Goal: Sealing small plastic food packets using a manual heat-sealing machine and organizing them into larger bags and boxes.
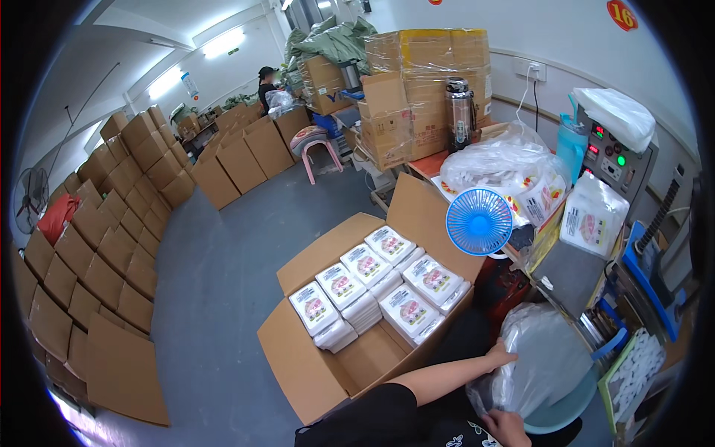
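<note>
Warehouse-type room with a smooth grey floor [216, 283], stacks of flat brown boxes [112, 246] along the left wall, and another person [266, 83] working way in the back.

Both hands are on a crinkly clear plastic bag [540, 361] sitting in a round light-blue tub [570, 410] at lower right. The left hand [500, 353] is pressed on the bag's top edge, the right hand [506, 428] grips its lower side. I honestly can't tell whether the fingers are spread or pinching the film.

Just left of it is an open cardboard carton [320, 372] half packed with flat white packets [372, 287], glossy and square.

Risk as I see it: that film looks thin and slippery, so it could tear or slide out of the grip. The blue mesh fan [479, 221] is near enough to get knocked.
</note>
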